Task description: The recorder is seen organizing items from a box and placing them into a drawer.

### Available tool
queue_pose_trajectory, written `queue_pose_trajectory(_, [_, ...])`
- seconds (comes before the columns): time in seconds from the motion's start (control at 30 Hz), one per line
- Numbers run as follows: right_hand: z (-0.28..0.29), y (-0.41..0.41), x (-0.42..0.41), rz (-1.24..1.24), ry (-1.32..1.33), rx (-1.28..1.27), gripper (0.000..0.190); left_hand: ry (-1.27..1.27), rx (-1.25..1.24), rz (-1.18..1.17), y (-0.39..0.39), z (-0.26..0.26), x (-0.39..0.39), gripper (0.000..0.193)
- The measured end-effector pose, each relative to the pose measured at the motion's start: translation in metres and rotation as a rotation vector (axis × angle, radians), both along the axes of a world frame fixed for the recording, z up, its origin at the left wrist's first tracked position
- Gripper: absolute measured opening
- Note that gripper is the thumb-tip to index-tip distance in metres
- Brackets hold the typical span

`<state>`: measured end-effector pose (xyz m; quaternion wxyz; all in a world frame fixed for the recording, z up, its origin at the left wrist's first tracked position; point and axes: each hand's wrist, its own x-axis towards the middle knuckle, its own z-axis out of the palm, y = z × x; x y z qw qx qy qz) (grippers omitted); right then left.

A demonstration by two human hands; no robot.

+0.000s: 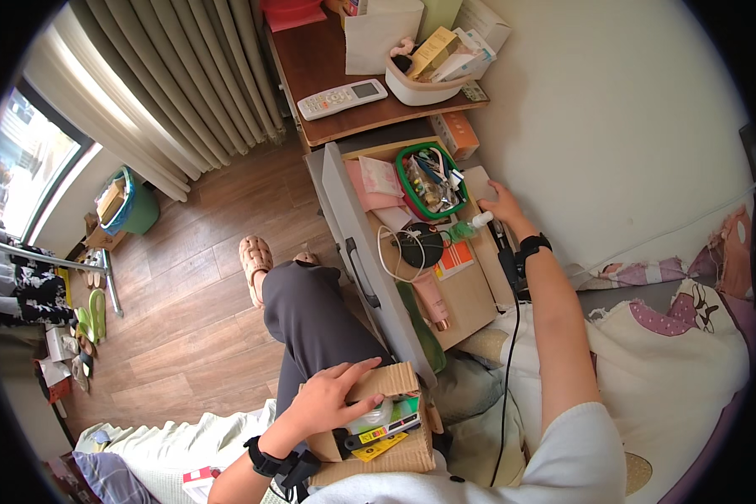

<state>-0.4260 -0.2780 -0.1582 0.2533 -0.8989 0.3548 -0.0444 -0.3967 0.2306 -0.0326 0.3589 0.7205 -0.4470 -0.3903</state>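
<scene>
On my lap is an open cardboard box (409, 378) with a black-handled utility knife (384, 431), a yellow card (381, 447) and a clear plastic item inside. My left hand (331, 400) holds this box by its flap, thumb over the opening. At the far right of the pulled-out drawer (472, 315), my right hand (509, 206) grips the edge of a pale flat box (477, 183). Close to it are a green bottle with a white cap (469, 228) and a green-rimmed basket (431, 179) of small tools. A black pouch (419, 246) with a white cable lies mid-drawer.
A pink tube (429, 299) and pink packets (378, 179) lie in the drawer. The cabinet top behind bears a white remote control (342, 99) and a filled white bin (425, 88). A black cable (515, 340) runs beside my right arm. Bedding (661, 365) lies to the right.
</scene>
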Motion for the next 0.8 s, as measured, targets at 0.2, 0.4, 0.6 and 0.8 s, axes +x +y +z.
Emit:
queue_pose_trajectory(0.2, [-0.005,-0.008,-0.004,-0.009,-0.051,0.102,0.073,0.001,-0.028,0.015,0.0,0.0,-0.003,0.05])
queue_pose_trajectory(0.4, [-0.003,0.001,0.006,-0.3,-0.081,0.148,0.072,-0.019,-0.004,0.004,0.003,-0.001,-0.002,0.05])
queue_pose_trajectory(0.6, [-0.001,0.0,0.004,-0.213,-0.049,0.23,0.054,-0.004,0.004,-0.008,0.002,-0.002,0.0,0.051])
queue_pose_trajectory(0.8, [0.002,-0.004,0.0,-0.197,-0.369,0.326,0.038,0.028,0.027,-0.021,0.001,-0.002,0.001,0.051])
